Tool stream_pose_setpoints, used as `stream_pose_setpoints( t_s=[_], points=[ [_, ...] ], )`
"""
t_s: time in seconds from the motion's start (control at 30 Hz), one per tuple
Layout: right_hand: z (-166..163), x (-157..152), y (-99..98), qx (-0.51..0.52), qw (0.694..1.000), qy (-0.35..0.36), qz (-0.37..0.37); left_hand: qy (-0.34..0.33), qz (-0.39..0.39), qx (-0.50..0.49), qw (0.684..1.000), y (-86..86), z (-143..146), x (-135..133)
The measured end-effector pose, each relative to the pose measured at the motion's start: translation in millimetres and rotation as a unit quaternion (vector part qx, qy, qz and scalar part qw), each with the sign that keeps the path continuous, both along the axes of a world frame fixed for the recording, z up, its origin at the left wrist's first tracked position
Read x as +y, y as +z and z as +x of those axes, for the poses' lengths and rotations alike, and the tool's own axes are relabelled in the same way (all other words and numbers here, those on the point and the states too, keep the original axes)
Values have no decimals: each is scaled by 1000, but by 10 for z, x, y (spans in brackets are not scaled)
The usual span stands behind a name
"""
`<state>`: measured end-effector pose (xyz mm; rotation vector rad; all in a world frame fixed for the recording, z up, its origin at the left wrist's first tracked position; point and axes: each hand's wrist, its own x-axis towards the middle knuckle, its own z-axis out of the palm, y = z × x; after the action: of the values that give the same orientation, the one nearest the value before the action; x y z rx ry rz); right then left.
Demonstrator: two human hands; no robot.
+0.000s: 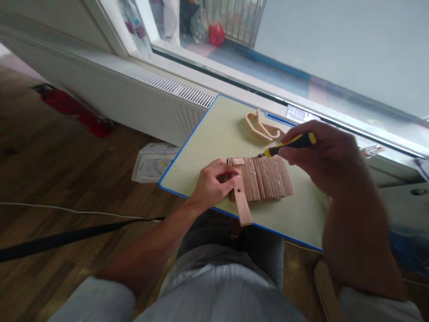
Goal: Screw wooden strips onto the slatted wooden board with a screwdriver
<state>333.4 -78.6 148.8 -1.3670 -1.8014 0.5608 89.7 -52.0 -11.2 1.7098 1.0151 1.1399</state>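
My right hand (317, 145) is closed round a yellow and black screwdriver (296, 141). The screwdriver's tip points left and down, at the far edge of a brown corrugated cardboard piece (268, 179) on the table. Several small shiny screws (252, 173) dot the cardboard. At its left side, my left hand (216, 181) pinches thumb and forefinger at a small dark piece that looks like a screw, over a pale wooden strip (243, 210). That strip has a hole below the fingertips and sticks out past the cardboard toward me.
Beyond the cardboard, a curved wooden frame piece (263, 129) lies on the pale table (201, 143) with blue edging. A white radiator (177, 120) and a window sill run along the far side. A white box (154, 163) and a red fire extinguisher (77, 109) are on the floor.
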Motion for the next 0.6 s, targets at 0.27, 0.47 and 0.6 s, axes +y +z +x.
stream_pose_setpoints(
  t_s=[0.27,0.47,0.6],
  points=[
    [-232,194,90,-176,977,122,4,-5,-17,-11,1000,39,2,-21],
    [-247,225,8,-206,968,145,15,-1,-18,2,1000,58,-1,-25],
    [-260,265,-80,-214,966,144,11,3,-6,-1,1000,41,6,-16]
  ],
)
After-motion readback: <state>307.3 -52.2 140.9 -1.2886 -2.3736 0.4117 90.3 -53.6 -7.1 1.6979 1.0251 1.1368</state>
